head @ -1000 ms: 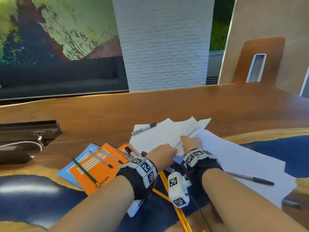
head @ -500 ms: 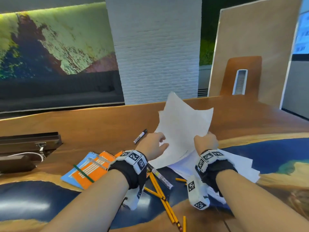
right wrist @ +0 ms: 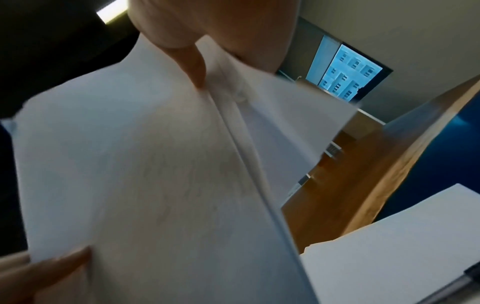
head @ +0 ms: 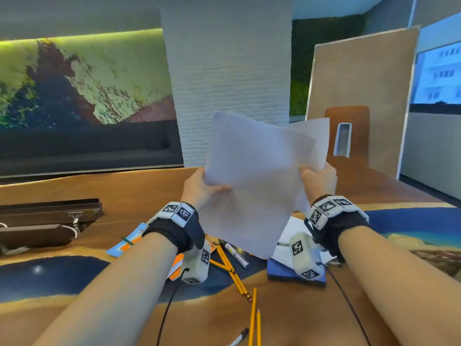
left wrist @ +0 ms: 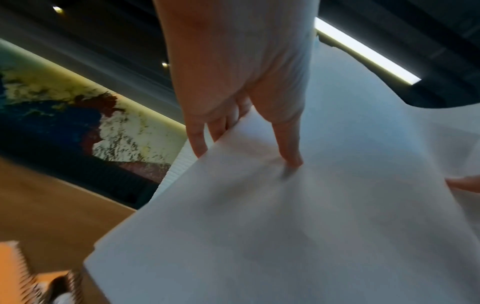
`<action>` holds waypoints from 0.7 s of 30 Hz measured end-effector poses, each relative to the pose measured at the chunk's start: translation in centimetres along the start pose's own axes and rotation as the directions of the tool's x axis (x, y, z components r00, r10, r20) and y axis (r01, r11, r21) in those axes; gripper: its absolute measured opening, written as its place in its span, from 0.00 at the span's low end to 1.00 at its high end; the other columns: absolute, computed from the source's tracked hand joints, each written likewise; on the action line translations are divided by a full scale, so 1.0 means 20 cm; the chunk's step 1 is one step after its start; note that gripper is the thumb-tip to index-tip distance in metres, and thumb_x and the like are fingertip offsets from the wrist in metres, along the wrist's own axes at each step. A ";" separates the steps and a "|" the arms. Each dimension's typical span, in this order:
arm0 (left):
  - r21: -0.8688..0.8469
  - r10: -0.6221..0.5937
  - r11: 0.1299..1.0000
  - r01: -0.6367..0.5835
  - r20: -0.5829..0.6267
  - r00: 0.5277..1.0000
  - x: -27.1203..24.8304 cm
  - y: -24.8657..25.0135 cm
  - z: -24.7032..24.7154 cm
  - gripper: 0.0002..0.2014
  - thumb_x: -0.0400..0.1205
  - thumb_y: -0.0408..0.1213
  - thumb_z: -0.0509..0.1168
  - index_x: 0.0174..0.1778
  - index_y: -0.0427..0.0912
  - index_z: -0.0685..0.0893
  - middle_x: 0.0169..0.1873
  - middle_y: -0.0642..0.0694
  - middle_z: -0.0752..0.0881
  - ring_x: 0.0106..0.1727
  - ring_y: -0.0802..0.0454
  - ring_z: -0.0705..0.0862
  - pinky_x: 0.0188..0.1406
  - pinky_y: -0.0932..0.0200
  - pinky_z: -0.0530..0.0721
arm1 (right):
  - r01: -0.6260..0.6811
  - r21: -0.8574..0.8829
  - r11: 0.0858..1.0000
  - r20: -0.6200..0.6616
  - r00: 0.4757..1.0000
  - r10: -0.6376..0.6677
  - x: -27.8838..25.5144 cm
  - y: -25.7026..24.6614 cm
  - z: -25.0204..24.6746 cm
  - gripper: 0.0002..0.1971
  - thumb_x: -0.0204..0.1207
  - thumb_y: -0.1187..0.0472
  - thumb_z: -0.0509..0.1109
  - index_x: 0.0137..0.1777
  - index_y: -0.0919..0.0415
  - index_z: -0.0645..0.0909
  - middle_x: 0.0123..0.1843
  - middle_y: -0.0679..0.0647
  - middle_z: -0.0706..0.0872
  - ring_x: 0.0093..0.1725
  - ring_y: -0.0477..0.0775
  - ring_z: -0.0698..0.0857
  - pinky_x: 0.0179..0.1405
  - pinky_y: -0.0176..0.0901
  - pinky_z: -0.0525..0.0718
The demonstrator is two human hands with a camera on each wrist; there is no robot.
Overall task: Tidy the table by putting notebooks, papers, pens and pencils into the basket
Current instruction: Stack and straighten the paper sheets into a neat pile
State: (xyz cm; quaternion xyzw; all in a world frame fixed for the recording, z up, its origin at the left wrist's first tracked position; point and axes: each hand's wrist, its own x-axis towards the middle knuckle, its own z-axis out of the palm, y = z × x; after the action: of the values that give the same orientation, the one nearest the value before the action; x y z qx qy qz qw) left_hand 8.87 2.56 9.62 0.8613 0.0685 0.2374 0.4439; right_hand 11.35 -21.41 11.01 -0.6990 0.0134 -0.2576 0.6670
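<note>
A sheaf of white papers (head: 259,181) stands nearly upright above the table, held from both sides. My left hand (head: 202,187) pinches its left edge, thumb in front and fingers behind, as the left wrist view shows on the papers (left wrist: 298,216). My right hand (head: 318,179) grips the right edge of the papers (right wrist: 145,164). Below them lie yellow pencils (head: 230,267), a white marker (head: 235,253), an orange spiral notebook (head: 178,267) over a blue one (head: 129,242), more white sheets (head: 289,236) and a blue notebook (head: 282,272). No basket is in view.
A dark box with a metal latch (head: 47,218) sits at the table's left. Two more pencils (head: 255,320) and a black pen (head: 239,339) lie near the front edge. A brown chair back (head: 346,136) stands beyond the wooden table (head: 139,193), beside a white brick pillar.
Both hands gathered the papers on the table, then lifted them; they now stand higher and nearly upright. My view has tilted up and to the right.
</note>
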 end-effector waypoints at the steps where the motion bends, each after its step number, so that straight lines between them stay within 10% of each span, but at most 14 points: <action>1: -0.008 -0.008 1.000 0.008 -0.008 1.000 -0.02 0.00 -0.01 0.32 0.65 0.49 0.80 0.62 0.42 0.80 0.59 0.47 0.85 0.58 0.47 0.82 0.54 0.54 0.79 | -0.017 0.028 0.999 0.017 1.000 0.016 -0.01 -0.01 0.00 0.08 0.73 0.69 0.66 0.48 0.56 0.81 0.44 0.57 0.84 0.47 0.59 0.83 0.49 0.47 0.81; 11: 0.047 -0.045 0.997 0.058 -0.240 0.970 -0.23 -0.22 -0.12 0.12 0.74 0.37 0.75 0.49 0.38 0.84 0.49 0.42 0.85 0.51 0.47 0.81 0.46 0.60 0.70 | -0.100 -0.042 0.994 0.243 0.964 0.107 -0.16 0.10 -0.04 0.20 0.74 0.61 0.73 0.63 0.73 0.79 0.62 0.67 0.84 0.61 0.64 0.83 0.59 0.47 0.78; 21: -0.047 -0.038 0.998 0.028 -0.212 0.977 -0.24 -0.17 -0.11 0.28 0.68 0.51 0.78 0.61 0.45 0.80 0.60 0.43 0.80 0.57 0.49 0.76 0.53 0.56 0.74 | -0.158 0.079 0.984 0.439 0.892 0.108 -0.22 0.01 -0.07 0.17 0.67 0.68 0.78 0.56 0.67 0.82 0.52 0.62 0.86 0.46 0.57 0.85 0.40 0.37 0.83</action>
State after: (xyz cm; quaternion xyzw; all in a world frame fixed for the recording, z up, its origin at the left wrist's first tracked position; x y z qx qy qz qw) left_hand 3.94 4.68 6.27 0.8198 0.1246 0.3221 0.4567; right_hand 7.16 -21.16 9.32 -0.6973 -0.1017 -0.0499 0.7078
